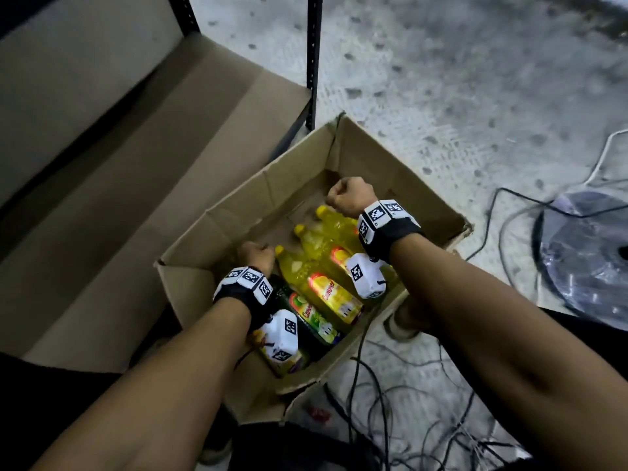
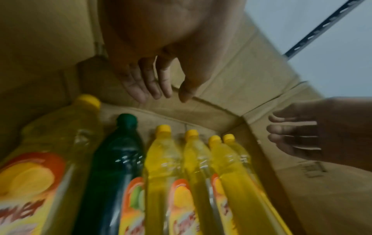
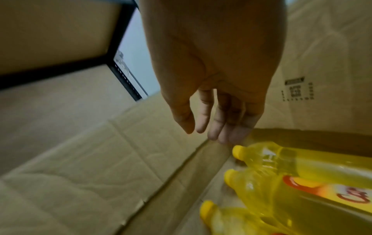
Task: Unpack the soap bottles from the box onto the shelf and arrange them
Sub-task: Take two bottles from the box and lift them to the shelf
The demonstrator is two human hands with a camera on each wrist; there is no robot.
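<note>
Five yellow bottles [image 2: 161, 159] show from the left wrist, three overhead.

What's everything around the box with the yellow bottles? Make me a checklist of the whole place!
Surface: pale speckled floor; the box stands on it.
Job's things: open cardboard box holding soap bottles lying down, five yellow bottles and one dark green bottle; shelf lined with cardboard, no bottles seen on it.
Clutter: round black object wrapped in plastic, right of the box.
Grippers: left hand and right hand hang inside the box, fingers loose, holding nothing.
Cables: black cables tangled on the floor by the box.
Surroundings: black shelf post behind the box.
</note>
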